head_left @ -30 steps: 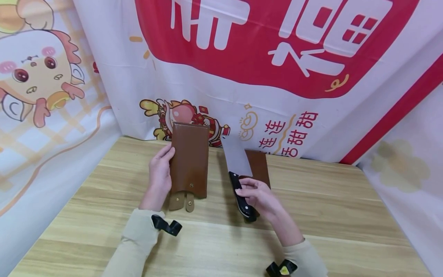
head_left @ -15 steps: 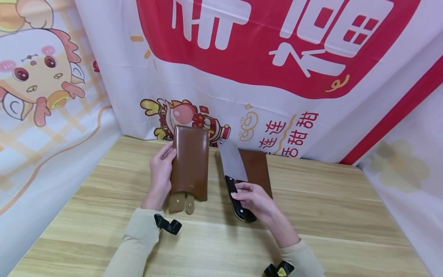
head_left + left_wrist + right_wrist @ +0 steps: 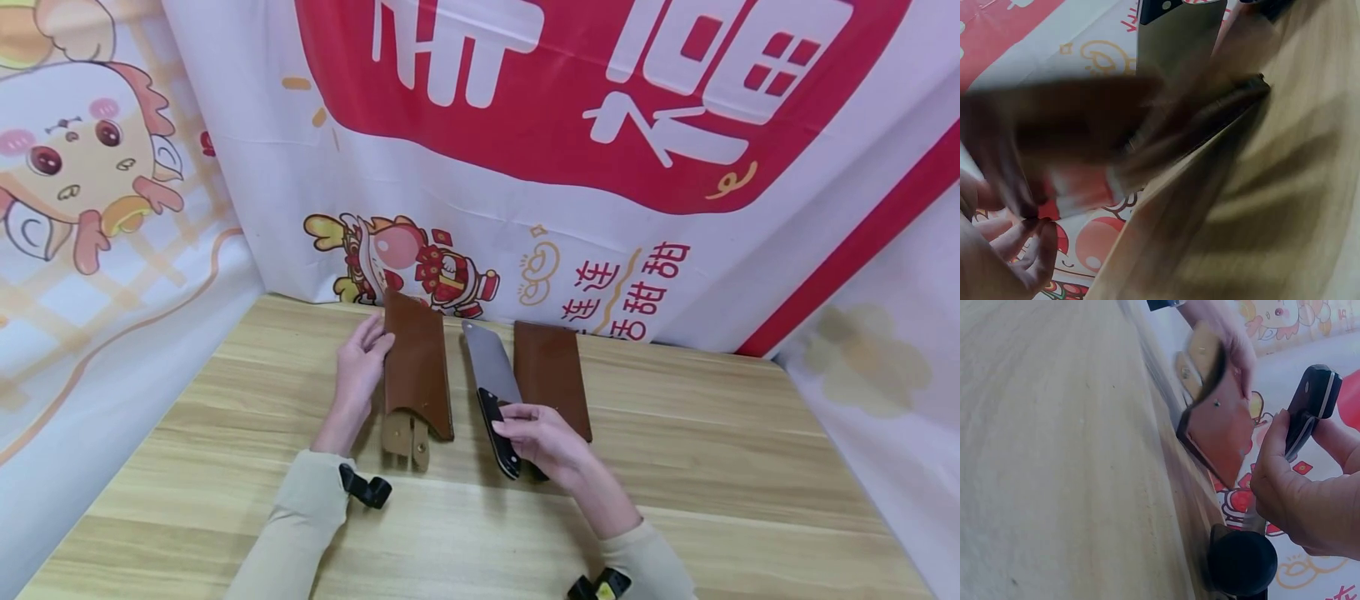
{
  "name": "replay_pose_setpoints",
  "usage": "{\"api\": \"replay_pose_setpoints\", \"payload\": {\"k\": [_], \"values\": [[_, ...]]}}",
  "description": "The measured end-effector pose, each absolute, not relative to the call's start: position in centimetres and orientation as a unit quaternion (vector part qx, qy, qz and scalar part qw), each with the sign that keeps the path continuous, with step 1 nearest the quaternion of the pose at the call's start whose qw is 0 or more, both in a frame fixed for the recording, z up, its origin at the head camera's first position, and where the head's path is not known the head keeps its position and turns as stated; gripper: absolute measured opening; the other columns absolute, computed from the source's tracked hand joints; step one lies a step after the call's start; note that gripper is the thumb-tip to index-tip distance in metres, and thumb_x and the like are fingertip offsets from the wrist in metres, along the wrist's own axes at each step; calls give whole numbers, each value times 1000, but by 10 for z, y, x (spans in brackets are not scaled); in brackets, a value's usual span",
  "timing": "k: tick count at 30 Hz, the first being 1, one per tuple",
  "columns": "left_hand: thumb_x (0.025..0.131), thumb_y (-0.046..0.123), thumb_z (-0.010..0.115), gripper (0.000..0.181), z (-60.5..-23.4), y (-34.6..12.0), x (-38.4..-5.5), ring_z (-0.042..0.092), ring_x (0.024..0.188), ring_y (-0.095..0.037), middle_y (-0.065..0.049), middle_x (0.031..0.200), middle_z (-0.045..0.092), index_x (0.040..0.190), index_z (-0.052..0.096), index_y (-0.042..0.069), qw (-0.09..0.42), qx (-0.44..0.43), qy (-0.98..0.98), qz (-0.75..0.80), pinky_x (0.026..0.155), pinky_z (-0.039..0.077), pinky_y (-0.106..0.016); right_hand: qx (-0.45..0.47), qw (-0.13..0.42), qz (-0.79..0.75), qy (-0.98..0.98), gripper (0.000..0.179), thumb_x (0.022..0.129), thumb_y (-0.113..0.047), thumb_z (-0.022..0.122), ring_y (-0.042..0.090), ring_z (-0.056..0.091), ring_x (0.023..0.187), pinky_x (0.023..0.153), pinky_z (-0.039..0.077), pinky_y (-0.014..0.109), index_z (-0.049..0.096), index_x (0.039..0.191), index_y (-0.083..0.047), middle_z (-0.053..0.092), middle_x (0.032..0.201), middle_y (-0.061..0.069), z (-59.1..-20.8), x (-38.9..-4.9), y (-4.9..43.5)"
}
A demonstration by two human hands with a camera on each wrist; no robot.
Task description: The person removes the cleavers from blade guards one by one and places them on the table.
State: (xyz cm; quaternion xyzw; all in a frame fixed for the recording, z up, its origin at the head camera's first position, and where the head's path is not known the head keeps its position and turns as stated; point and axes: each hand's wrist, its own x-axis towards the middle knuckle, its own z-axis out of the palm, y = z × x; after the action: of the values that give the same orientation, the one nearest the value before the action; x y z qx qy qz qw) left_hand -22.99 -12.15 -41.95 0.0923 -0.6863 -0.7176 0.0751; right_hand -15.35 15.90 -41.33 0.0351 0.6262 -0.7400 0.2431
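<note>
My left hand point(image 3: 362, 367) pinches the left edge of a brown leather knife sheath point(image 3: 417, 358), tilted above the table, its two snap straps point(image 3: 408, 437) hanging from the near end. In the left wrist view the sheath point(image 3: 1079, 119) is blurred. My right hand point(image 3: 551, 442) grips the black handle point(image 3: 495, 433) of a cleaver, thumb on top, its wide grey blade point(image 3: 491, 358) pointing away from me, just right of the held sheath and apart from it. A second brown sheath point(image 3: 551, 367) lies to the right, partly behind my right hand.
A dark rounded handle end point(image 3: 1241, 562) shows below the right hand in the right wrist view, by the second sheath. The wooden table point(image 3: 712, 450) ends at a printed cloth backdrop point(image 3: 480, 167) close behind these things.
The held sheath has come down and twisted, its straps now edge-on. The cleaver has moved left and slightly lower, uncovering more of the second sheath.
</note>
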Motion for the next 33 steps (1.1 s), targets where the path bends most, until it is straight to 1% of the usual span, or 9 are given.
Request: {"api": "replay_pose_setpoints", "payload": {"k": [3, 8, 9, 10, 13, 19, 27, 31, 33], "values": [[104, 14, 62, 63, -421, -122, -230, 44, 144, -27, -10, 162, 41, 161, 36, 12, 43, 74, -698, -711, 109, 46, -30, 35, 246, -743, 621, 48, 96, 0, 65, 10, 66, 85, 79, 55, 23, 45, 136, 16, 63, 109, 10, -417, -153, 157], [99, 4, 64, 76, -421, -120, -231, 42, 145, -32, -9, 167, 33, 165, 27, 13, 3, 50, -711, -702, 111, 45, -36, 27, 252, -757, 602, 39, 99, 3, 60, 10, 68, 84, 78, 56, 23, 47, 133, 17, 67, 101, 7, -421, -153, 154], [98, 1, 63, 78, -422, -120, -231, 39, 147, -34, -10, 167, 32, 165, 26, 13, -1, 48, -713, -699, 117, 39, -41, 26, 252, -759, 599, 39, 100, 4, 59, 10, 68, 84, 78, 57, 22, 46, 134, 19, 68, 100, 6, -421, -153, 153], [97, -3, 63, 79, -422, -120, -231, 37, 148, -36, -12, 167, 32, 165, 26, 11, -2, 47, -714, -698, 120, 34, -45, 25, 252, -762, 596, 39, 100, 4, 58, 9, 68, 85, 78, 57, 22, 46, 135, 19, 68, 99, 6, -421, -153, 152], [94, -8, 61, 77, -424, -119, -231, 37, 148, -40, -17, 164, 35, 163, 30, 7, 5, 52, -709, -703, 119, 35, -47, 26, 247, -764, 596, 43, 100, 6, 57, 9, 68, 87, 81, 57, 23, 44, 138, 21, 69, 101, 5, -421, -152, 148], [95, -8, 61, 61, -427, -120, -232, 43, 145, -35, -23, 156, 45, 153, 42, -2, 41, 84, -699, -709, 118, 37, -41, 19, 239, -764, 598, 48, 99, 5, 60, 8, 67, 90, 85, 56, 25, 44, 142, 20, 70, 101, 4, -424, -151, 140], [97, -2, 62, 58, -430, -125, -233, 46, 143, -33, -19, 155, 48, 152, 45, 0, 44, 102, -716, -689, 118, 38, -42, 5, 249, -755, 607, 52, 96, 9, 60, 12, 70, 86, 84, 59, 29, 43, 143, 20, 70, 100, 6, -433, -148, 133], [98, 0, 63, 56, -434, -128, -233, 46, 142, -33, -17, 153, 51, 151, 47, 0, 43, 106, -730, -674, 116, 39, -43, -10, 264, -751, 605, 53, 97, 8, 59, 17, 71, 92, 94, 58, 38, 39, 144, 21, 71, 102, 9, -434, -148, 131], [98, 1, 63, 56, -435, -129, -233, 45, 143, -32, -17, 153, 51, 152, 47, 1, 44, 108, -734, -669, 117, 38, -43, -16, 271, -747, 607, 55, 98, 6, 59, 23, 71, 99, 100, 55, 44, 37, 146, 21, 71, 110, 15, -434, -149, 131]]}}
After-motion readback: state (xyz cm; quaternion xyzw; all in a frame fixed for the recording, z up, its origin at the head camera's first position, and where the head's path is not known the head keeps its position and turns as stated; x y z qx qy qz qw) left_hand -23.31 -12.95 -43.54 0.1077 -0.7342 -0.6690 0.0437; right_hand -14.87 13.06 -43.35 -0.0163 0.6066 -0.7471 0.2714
